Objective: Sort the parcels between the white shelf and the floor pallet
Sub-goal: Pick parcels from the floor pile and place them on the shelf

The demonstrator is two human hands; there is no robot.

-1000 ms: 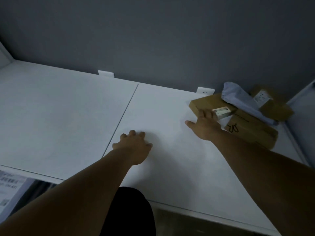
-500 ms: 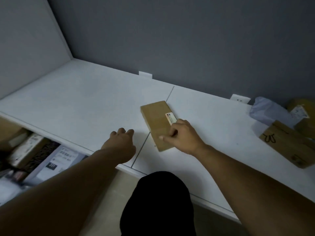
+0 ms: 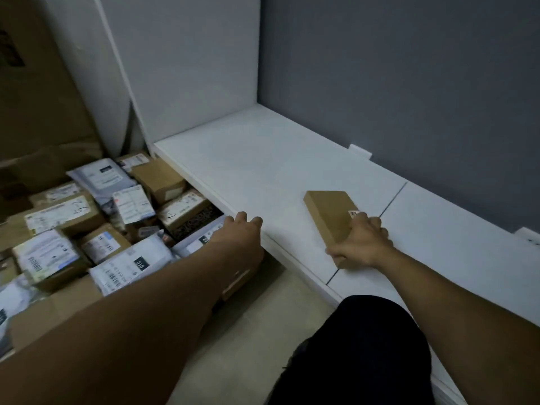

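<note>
Parcel (image 3: 330, 217) slid left along shelf (image 3: 248, 171) in right grip (image 3: 362, 244).

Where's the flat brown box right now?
Head view, right of centre: the flat brown box lies on the white shelf, just left of the panel seam, its near end held by the right hand.

Parcel sorting room: labelled parcels (image 3: 87, 223) heaped beside white shelf (image 3: 263, 171).
</note>
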